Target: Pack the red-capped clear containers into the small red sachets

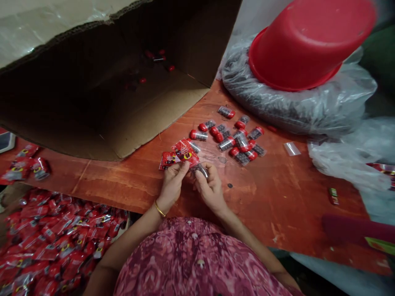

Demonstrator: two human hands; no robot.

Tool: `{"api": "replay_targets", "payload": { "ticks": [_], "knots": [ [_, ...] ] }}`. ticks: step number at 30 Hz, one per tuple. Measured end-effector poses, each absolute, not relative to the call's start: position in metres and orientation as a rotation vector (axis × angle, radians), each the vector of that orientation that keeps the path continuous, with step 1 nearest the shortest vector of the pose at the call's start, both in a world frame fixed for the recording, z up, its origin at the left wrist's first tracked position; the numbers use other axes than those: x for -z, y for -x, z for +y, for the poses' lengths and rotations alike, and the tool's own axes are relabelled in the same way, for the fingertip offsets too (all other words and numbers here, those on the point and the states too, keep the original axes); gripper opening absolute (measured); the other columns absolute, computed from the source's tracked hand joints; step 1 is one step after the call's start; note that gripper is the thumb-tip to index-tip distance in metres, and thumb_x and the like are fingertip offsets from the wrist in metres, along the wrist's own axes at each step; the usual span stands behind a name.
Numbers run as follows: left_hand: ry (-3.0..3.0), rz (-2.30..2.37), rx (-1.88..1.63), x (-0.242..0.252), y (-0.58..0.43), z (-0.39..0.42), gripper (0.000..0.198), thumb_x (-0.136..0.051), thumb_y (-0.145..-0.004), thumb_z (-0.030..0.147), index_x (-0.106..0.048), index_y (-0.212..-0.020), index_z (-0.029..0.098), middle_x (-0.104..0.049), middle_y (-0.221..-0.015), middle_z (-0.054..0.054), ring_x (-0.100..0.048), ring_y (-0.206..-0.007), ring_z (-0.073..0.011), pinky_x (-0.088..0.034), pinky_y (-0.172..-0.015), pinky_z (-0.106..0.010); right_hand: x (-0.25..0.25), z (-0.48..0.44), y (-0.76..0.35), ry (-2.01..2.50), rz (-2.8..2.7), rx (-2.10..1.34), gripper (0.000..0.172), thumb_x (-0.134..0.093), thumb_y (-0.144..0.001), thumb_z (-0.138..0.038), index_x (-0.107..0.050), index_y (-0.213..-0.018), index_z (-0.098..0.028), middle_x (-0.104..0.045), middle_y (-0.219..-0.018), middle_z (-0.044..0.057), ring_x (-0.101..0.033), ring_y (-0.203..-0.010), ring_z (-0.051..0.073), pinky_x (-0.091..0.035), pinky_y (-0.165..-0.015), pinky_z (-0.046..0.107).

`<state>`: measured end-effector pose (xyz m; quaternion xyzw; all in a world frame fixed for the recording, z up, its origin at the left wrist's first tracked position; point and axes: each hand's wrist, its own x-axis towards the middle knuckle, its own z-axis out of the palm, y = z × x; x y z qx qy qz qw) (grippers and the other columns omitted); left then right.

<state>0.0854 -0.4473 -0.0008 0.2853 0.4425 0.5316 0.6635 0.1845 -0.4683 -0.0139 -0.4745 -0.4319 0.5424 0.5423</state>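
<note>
My left hand (174, 179) is closed on a red printed packet (189, 156), pinched between thumb and fingers. Close beside it, my right hand (211, 185) grips a small clear tube of dark beads (202, 169), its near end against the packet's lower edge. Whether the tube is partly inside the packet I cannot tell. More flat red packets (168, 159) lie on the table just behind my left hand. Beyond my hands, several red-capped clear tubes (226, 143) are scattered in a loose group.
A large cardboard box (166, 119) lies open at the back left, a few tubes inside. Filled red packets (61, 238) are heaped below the table's left edge. At the back right, a red tub (296, 45) sits upside down on a plastic bag of dark beads (277, 102).
</note>
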Motion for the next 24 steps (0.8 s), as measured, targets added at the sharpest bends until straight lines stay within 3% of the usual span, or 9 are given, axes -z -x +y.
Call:
{"api": "replay_targets", "payload": {
  "ticks": [4, 9, 13, 17, 22, 24],
  "knots": [
    [-0.625, 1.017, -1.171, 0.007, -0.087, -0.446, 0.031, -0.075, -0.061, 0.044, -0.070, -0.075, 0.016, -0.068, -0.069, -0.001, -0.060, -0.066, -0.0122, -0.047, -0.066, -0.024, 0.019, -0.470, -0.186, 1.222, -1.229, -0.996, 0.012, -0.050, -0.087, -0.031, -0.046, -0.093, -0.021, -0.047, -0.075, -0.003, -0.045, -0.063, 0.009, -0.040, -0.058, 0.023],
    [-0.608, 1.018, -1.189, 0.004, -0.083, -0.441, 0.034, -0.073, -0.063, 0.044, -0.071, -0.076, 0.013, -0.069, -0.071, -0.005, -0.062, -0.069, -0.0150, -0.047, -0.069, -0.026, 0.020, -0.468, -0.187, 1.099, -1.325, -1.172, 0.012, -0.047, -0.089, -0.032, -0.045, -0.094, -0.021, -0.045, -0.075, -0.003, -0.042, -0.060, 0.009, -0.038, -0.055, 0.022],
    [-0.514, 0.999, -1.148, 0.001, -0.081, -0.438, 0.030, -0.081, -0.051, 0.036, -0.070, -0.069, 0.015, -0.068, -0.066, -0.002, -0.059, -0.061, -0.0118, -0.046, -0.060, -0.023, 0.018, -0.466, -0.188, 1.049, -1.230, -1.342, 0.018, -0.050, -0.087, -0.038, -0.044, -0.091, -0.022, -0.047, -0.072, -0.004, -0.042, -0.052, 0.007, -0.037, -0.047, 0.020],
    [-0.515, 0.953, -1.056, 0.001, -0.078, -0.439, 0.023, -0.081, -0.051, 0.030, -0.068, -0.063, 0.014, -0.067, -0.063, -0.001, -0.050, -0.049, -0.0071, -0.039, -0.048, -0.020, 0.018, -0.465, -0.189, 0.978, -1.121, -1.590, 0.024, -0.053, -0.085, -0.044, -0.042, -0.089, -0.023, -0.049, -0.068, -0.005, -0.040, -0.043, 0.006, -0.036, -0.040, 0.020],
    [-0.456, 0.900, -1.089, 0.000, -0.077, -0.437, 0.029, -0.079, -0.053, 0.031, -0.072, -0.076, 0.016, -0.072, -0.080, -0.005, -0.063, -0.080, -0.0172, -0.047, -0.074, -0.027, 0.021, -0.467, -0.185, 1.094, -1.224, -1.314, 0.021, -0.054, -0.085, -0.041, -0.048, -0.091, -0.021, -0.048, -0.075, -0.003, -0.043, -0.055, 0.008, -0.040, -0.048, 0.020],
    [-0.443, 0.887, -1.088, 0.002, -0.077, -0.437, 0.028, -0.078, -0.055, 0.034, -0.072, -0.076, 0.016, -0.072, -0.079, -0.005, -0.064, -0.082, -0.0187, -0.046, -0.078, -0.030, 0.023, -0.468, -0.183, 1.113, -1.286, -1.234, 0.020, -0.052, -0.086, -0.040, -0.050, -0.093, -0.021, -0.049, -0.078, -0.001, -0.045, -0.061, 0.009, -0.041, -0.052, 0.021]
  ]
}}
